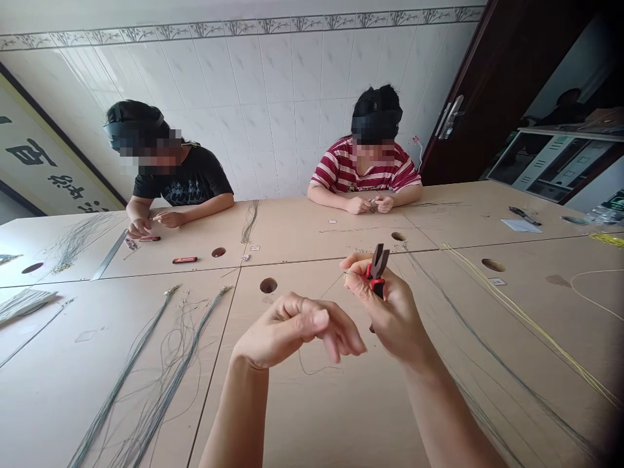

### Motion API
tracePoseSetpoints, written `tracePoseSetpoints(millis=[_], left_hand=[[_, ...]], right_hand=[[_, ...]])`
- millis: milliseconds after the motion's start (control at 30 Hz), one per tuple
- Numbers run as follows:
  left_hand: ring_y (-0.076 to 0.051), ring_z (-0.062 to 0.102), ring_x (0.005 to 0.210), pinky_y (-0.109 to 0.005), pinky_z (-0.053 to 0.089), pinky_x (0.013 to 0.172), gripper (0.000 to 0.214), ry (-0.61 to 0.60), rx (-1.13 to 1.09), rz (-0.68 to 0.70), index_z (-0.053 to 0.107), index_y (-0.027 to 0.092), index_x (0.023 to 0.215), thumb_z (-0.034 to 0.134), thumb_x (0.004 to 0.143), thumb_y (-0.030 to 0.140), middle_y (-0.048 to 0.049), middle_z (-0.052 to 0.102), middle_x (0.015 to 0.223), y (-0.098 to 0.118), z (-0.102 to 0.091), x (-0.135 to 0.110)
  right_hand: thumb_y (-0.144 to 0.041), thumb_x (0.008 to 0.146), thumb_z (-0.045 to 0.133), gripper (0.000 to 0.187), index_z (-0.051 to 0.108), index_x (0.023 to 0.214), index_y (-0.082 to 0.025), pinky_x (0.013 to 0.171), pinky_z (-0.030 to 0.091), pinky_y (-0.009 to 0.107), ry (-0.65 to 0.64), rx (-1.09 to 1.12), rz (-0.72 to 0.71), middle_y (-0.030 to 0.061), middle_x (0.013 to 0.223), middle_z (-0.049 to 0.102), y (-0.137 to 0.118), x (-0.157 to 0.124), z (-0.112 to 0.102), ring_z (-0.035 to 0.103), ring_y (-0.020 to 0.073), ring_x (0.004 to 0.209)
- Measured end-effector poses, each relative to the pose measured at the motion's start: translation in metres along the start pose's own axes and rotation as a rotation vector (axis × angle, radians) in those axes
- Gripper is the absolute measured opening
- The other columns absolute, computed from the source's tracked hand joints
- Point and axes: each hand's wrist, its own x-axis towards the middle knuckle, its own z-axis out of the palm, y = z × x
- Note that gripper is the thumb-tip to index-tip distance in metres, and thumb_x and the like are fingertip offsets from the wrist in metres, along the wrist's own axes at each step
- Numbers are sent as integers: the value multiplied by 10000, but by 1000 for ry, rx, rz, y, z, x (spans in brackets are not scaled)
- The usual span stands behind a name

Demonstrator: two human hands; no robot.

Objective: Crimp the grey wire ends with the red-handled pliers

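In the middle of the view, my right hand (397, 315) is wrapped around small pliers (379, 260) with red and black handles, their dark jaws pointing up. Its thumb and forefinger also pinch the end of a thin cord (331, 286). Lower and to the left, my left hand (297, 328) hangs over the table with its fingers loosely stretched and apart, and nothing shows in its grasp. A loop of thin cord (319, 373) shows just below those fingers.
Bundles of grey-green cords (182, 364) lie at left, more cords (468, 325) and yellow cords (526, 296) at right. The wooden table (302, 422) has round holes (268, 285). Two people (180, 175) work across it. A red-black marker-like item (185, 260) lies near them.
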Motion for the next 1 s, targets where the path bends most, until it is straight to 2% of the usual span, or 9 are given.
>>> tracePoseSetpoints(millis=[133,233,333,433,500,633,767,900,1000], left_hand=[[-140,675,624,-254,538,604,388,91,-156,-10,723,134,673,543,925,366,-109,711,826,0,-9,-4],[-21,472,371,-150,321,353,375,248,-186,-28,663,122,658,550,920,366,-60,674,730,0,-12,-3],[17,289,363,-132,194,350,376,484,-138,10,569,125,607,562,911,345,3,573,603,1,-9,2],[-32,359,460,-129,256,411,410,682,-59,95,481,144,533,584,893,309,41,382,471,-1,-4,6],[-32,332,466,-139,260,413,417,744,-68,181,451,144,510,599,876,280,34,420,506,-2,-1,9],[-4,274,449,-163,275,383,378,748,-272,277,445,131,506,616,828,229,-17,638,904,-4,1,14],[-38,416,541,-166,428,518,357,749,-413,311,474,147,490,612,815,197,-23,626,867,-5,-2,17],[-139,583,900,-243,511,795,345,679,-464,349,513,157,492,595,824,206,-43,625,918,-5,-7,15],[-145,595,890,-240,504,772,356,615,-313,281,537,147,503,596,845,227,-48,627,894,-2,-10,9]], right_hand=[[-354,924,561,186,563,787,-228,638,341,305,52,-86,-73,19,1032,561,-1,-1,1,436,116,669],[-339,924,564,169,552,793,-232,642,340,310,74,-121,-97,18,1052,558,1,-1,1,426,115,657],[-325,930,557,150,545,808,-238,658,346,309,61,-162,-110,18,1052,554,2,-1,1,435,120,673],[-304,935,547,125,538,827,-241,682,364,303,34,-180,-126,25,1039,549,3,-1,4,465,133,721],[-286,936,544,106,539,840,-242,709,379,297,21,-188,-152,32,1030,548,4,-1,7,487,143,770],[-265,940,531,80,537,865,-237,737,405,279,1,-214,-195,38,1006,556,5,-1,10,513,147,829],[-258,941,525,90,530,858,-222,707,421,263,3,-245,-212,34,995,561,6,0,11,523,131,805],[-268,941,526,99,531,854,-219,678,418,255,11,-258,-200,25,991,568,7,0,11,524,120,783],[-290,940,531,124,526,841,-215,654,412,258,25,-250,-177,20,985,571,8,0,10,513,110,735]])
